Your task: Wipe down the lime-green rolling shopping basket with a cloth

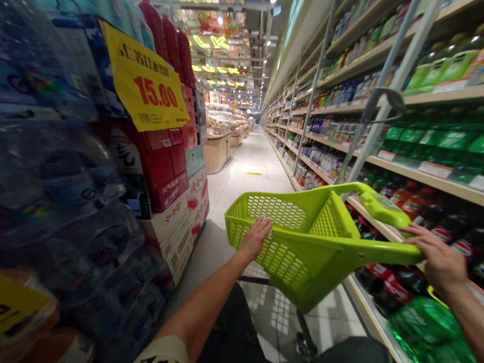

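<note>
A lime-green plastic shopping cart (pixel 327 255) with perforated walls stands turned across the aisle in front of me, its basket end to the left and its handle to the right. My left hand (pixel 257 237) is closed over the near top rim of the basket, close to the basket end. At the other end, the fingers of my right hand (pixel 443 261) are wrapped on the end of the cart handle. Part of that grip is hidden behind the hand. My legs are just below the cart.
Wrapped bottle packs (pixel 57 184) and drink cartons (pixel 173 184) are stacked high on the left, with a yellow price sign (pixel 145 83). Shelves of bottles (pixel 432 133) line the right side, close to the cart. A tiled aisle (pixel 251 163) runs ahead past wooden display stands (pixel 218 152).
</note>
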Action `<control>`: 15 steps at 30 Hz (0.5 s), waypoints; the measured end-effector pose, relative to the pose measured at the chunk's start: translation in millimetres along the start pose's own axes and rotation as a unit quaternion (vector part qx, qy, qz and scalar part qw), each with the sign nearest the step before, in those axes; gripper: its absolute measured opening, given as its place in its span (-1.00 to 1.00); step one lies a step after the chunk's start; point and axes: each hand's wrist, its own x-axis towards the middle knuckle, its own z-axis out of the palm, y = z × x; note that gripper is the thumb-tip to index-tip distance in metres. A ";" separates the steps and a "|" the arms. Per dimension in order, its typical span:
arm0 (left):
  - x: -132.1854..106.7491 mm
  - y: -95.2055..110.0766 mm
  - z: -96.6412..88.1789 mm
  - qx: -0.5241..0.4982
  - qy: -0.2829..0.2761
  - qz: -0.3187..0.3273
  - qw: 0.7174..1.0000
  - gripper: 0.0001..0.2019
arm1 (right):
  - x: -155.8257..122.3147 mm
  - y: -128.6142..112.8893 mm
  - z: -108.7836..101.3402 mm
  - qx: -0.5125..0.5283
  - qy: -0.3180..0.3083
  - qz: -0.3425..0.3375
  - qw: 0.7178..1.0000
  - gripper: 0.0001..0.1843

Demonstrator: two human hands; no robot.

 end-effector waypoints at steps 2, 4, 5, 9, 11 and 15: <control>-5.3 -16.2 -12.9 0.013 -0.003 -0.036 0.999 -0.55 | 1.4 0.6 -3.9 0.033 -0.038 -0.005 0.999 -0.70; -8.7 -37.3 -24.9 0.041 0.022 -0.130 0.990 -0.56 | 1.0 1.2 -7.4 0.058 -0.046 -0.006 0.997 -0.72; -9.2 -44.2 -28.1 0.049 0.030 -0.158 0.986 -0.57 | 0.2 1.2 -8.7 0.059 -0.042 -0.006 0.997 -0.72; -6.0 -28.0 -17.7 0.019 0.012 -0.086 0.996 -0.55 | -5.3 -1.6 -11.6 0.063 -0.042 -0.007 0.997 -0.72; -4.8 -11.3 -9.1 -0.010 -0.012 -0.002 1.000 -0.54 | -8.0 -2.7 -12.6 0.064 -0.046 -0.012 0.997 -0.72; -11.4 -22.6 -17.4 -0.019 0.028 -0.091 0.995 -0.58 | -9.1 -2.5 -14.1 0.049 -0.041 -0.022 0.998 -0.72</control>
